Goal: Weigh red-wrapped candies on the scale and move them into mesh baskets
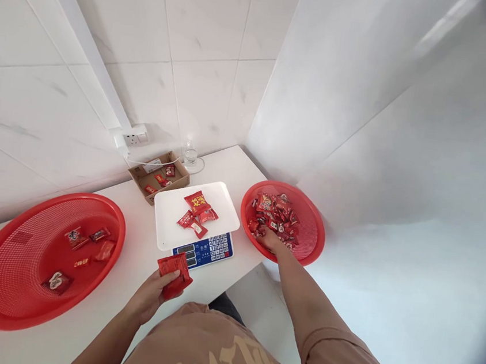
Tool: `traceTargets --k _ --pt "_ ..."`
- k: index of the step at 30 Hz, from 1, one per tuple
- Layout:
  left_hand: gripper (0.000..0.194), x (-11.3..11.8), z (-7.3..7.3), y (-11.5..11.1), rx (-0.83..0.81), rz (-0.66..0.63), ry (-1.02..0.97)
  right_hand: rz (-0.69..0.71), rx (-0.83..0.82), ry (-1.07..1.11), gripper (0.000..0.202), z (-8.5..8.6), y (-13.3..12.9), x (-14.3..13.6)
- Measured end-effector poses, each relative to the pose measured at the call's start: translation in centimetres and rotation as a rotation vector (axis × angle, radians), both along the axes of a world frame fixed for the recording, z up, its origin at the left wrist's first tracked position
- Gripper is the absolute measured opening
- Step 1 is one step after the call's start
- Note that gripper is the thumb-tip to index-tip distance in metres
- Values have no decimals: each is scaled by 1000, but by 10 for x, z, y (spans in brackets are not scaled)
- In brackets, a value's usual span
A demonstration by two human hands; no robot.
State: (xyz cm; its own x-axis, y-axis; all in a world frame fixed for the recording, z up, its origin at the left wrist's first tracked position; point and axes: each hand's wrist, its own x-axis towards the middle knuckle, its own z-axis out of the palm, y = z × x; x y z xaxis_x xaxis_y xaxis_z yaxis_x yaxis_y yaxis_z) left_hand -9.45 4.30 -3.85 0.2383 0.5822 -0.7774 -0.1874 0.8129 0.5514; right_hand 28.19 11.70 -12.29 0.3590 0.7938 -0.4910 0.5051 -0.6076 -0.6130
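Near my body, my left hand (153,294) grips a red packet (175,274) with the thumb on top, in front of the scale. My right hand (268,239) reaches into the near left side of a red basket (313,236), among many red packets (281,212); its fingertips are hidden there. Between the hands stands a scale with a white tray (168,214) and a blue keypad panel (205,251). Several red packets (199,209) lie on the tray.
A larger red basket (13,262) with several packets stands at the left. Behind the scale are an open cardboard box (168,191) with packets, a clear bottle (190,153) and a cable. A wall socket (136,137) is above the table (232,160).
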Motion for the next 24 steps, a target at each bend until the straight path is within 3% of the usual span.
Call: traceTargets --k 8,14,16,19,21,24 --pt "35 -5 -4 1 1 21 24 -196 61 10 33 -7 -11 4" --pt "37 -11 -9 -5 10 40 30 -300 307 -70 41 20 -3 -8" --pt "37 -13 -10 -8 7 44 26 -245 409 -23 38 33 2 -29" --pt "37 -14 -8 -11 19 44 16 -17 414 131 29 46 9 -70" --pt "38 -14 -6 -12 26 40 19 124 381 176 24 48 13 -97" --pt "37 -16 -4 -11 34 58 31 204 368 178 31 43 15 -121"
